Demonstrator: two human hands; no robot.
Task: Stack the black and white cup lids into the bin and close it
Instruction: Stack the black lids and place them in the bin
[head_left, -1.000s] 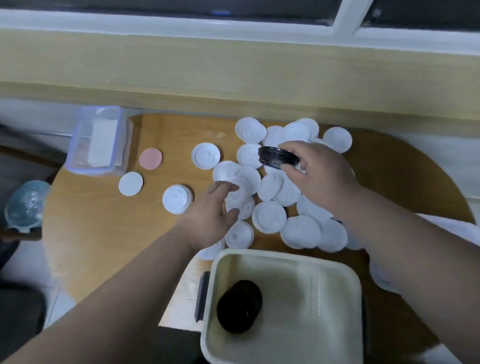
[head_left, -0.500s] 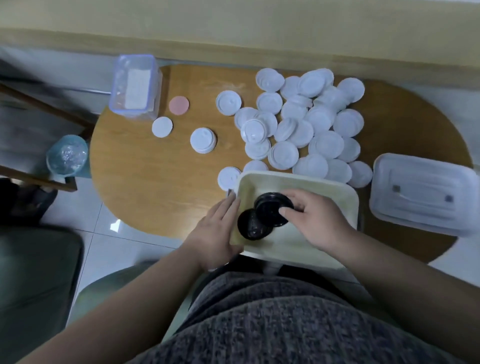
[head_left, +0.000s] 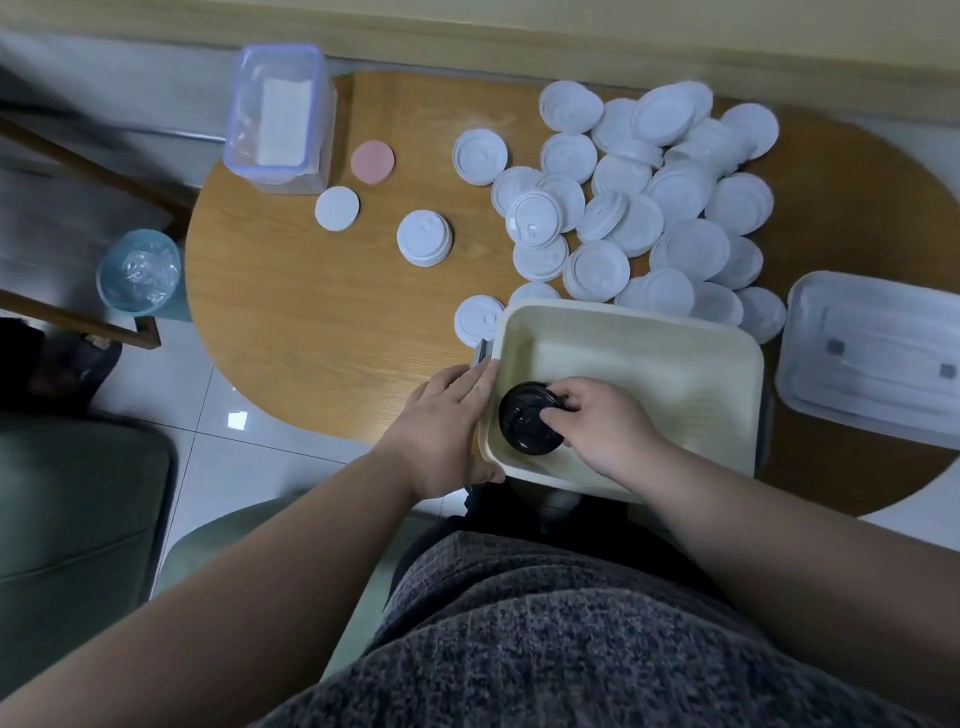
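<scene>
Lowered into the cream bin (head_left: 628, 315): glossy round black lid (head_left: 522, 422).
Right hand (head_left: 608, 431) pinches it; left hand (head_left: 441, 422) lies flat, fingers straight, against the bin's wall.

table (head_left: 311, 322): wood, rounded end, sitting nr wall
floor (head_left: 234, 467): pale tiles, reflecting light spot
wall (head_left: 571, 31): beige band running across top
cushion (head_left: 67, 509): green, lying lower-left

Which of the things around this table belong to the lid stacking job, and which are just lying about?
Job: cream bin, white lids, bin cover, black lids in the right hand, left hand against the bin.
Lying about: clear box, pink disc, flat white disc, bluish bowl.
</scene>
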